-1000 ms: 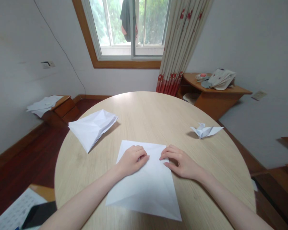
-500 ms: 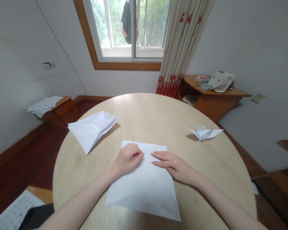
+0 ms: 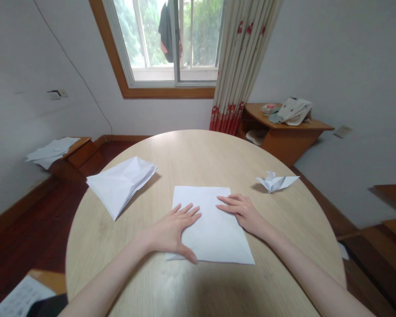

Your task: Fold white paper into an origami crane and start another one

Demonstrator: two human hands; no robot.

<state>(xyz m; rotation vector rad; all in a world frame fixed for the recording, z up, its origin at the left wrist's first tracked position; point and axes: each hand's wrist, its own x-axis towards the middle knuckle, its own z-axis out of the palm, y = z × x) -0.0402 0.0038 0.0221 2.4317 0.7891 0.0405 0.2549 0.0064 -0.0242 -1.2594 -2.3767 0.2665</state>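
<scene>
A white sheet of paper (image 3: 214,237) lies flat on the round wooden table (image 3: 198,154), in front of me. My left hand (image 3: 176,229) rests spread over its left side, fingers apart and the thumb near the lower edge. On the right edge of the sheet, my right hand (image 3: 240,210) lies with its fingers stretched out. Neither hand grips anything. A folded paper bird (image 3: 275,182) stands on the table beyond my right hand. To the far left is a larger folded white paper piece (image 3: 123,180), with creases on its upper face.
Behind the table are a window (image 3: 171,44) and a long curtain (image 3: 240,66). A wooden desk (image 3: 287,127) at the back right carries a cloth bag (image 3: 295,111). Papers lie on a low cabinet (image 3: 81,158) at left. Another printed sheet (image 3: 23,295) lies at lower left.
The sheet has turned straighter and moved away from me, its near edge now farther off. My left hand has opened from curled to spread and shifted down; my right hand moved slightly up and right.
</scene>
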